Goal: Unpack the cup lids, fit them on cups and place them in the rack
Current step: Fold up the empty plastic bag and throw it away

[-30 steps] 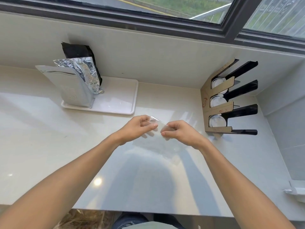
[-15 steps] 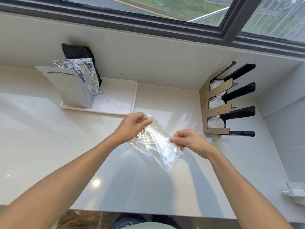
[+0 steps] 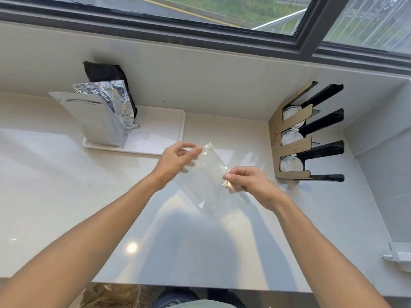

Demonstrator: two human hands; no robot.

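Bright daylight from the window (image 3: 222,10) at top; scene evenly lit, no dim spots. Pale surface (image 3: 55,185) glossy: small round glare spot near front edge, soft sheen thru the middle. Broad soft shadow of the person falls twd the front edge. Left hand (image 3: 175,160) smeared w/ motion blur; clear plastic bag (image 3: 206,176) hard to read, prob. blurred too. Wide-angle bend at edges; window frame bows.

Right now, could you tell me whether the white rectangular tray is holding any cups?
No, the white rectangular tray carries only upright foil pouches; its right half is bare.
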